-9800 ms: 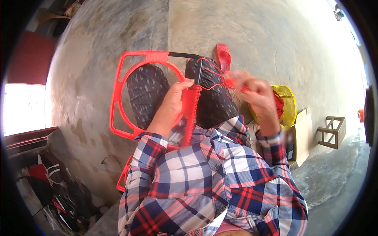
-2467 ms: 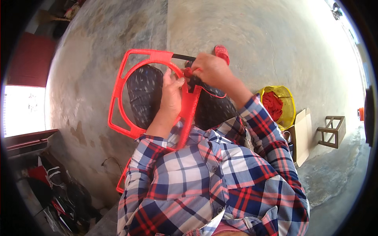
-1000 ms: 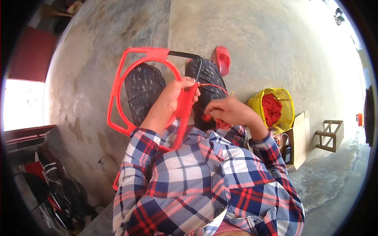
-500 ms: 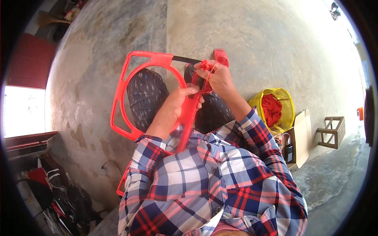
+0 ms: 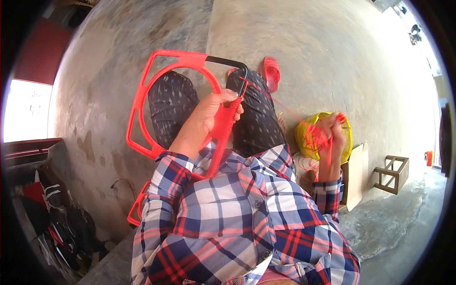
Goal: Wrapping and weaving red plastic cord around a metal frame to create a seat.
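Observation:
A rectangular frame with a large ring inside it lies over my lap, mostly wrapped in red plastic cord. At its far right corner a bare black bar shows. My left hand grips the wrapped right side just below the bare stretch, thumb on top. Out to the right, above a yellow basket, my right hand is closed on a bunch of red cord and smeared by motion. A taut strand runs from the black bar to that hand.
The yellow basket stands on the floor to my right, beside an open cardboard box and a small wooden stool. A red slipper is ahead of my knees. Assorted dark items are piled at lower left.
My right hand has swung from the frame's corner out to the right, drawing the red cord into a long strand. The left hand keeps its hold on the frame.

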Tool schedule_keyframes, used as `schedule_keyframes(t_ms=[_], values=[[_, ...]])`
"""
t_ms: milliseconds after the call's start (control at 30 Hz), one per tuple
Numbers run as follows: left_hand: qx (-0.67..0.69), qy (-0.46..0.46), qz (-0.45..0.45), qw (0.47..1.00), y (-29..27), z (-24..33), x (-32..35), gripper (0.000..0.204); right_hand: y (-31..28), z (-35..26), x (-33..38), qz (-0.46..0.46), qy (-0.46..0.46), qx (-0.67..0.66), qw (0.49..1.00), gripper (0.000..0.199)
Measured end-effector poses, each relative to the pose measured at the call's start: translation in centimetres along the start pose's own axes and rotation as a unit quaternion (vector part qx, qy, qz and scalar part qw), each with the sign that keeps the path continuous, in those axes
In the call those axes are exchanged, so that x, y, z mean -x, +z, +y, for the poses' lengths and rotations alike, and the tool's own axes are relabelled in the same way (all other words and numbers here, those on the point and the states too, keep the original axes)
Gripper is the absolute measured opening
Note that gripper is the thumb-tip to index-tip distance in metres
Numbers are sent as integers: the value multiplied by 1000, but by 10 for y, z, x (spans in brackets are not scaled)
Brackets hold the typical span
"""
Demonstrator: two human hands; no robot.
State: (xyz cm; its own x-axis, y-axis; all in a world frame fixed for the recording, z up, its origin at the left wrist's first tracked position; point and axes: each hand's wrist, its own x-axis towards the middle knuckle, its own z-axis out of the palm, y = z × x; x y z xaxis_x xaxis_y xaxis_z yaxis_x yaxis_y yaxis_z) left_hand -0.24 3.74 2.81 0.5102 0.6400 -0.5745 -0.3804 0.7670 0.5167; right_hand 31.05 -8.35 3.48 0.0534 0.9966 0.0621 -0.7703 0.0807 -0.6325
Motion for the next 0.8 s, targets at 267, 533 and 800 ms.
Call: schedule_keyframes(t_ms=[267, 533, 800], values=[[49, 10, 14, 999, -1, 9, 1, 14, -21, 41, 36, 140, 238, 201, 940, 7], [-6, 21, 20, 1000, 4, -5, -3, 15, -30, 42, -59, 146, 131, 276, 941, 28], [-30, 337, 98, 936, 1, -21, -15, 55, 77, 90, -144, -80, -68, 694, 712, 13]])
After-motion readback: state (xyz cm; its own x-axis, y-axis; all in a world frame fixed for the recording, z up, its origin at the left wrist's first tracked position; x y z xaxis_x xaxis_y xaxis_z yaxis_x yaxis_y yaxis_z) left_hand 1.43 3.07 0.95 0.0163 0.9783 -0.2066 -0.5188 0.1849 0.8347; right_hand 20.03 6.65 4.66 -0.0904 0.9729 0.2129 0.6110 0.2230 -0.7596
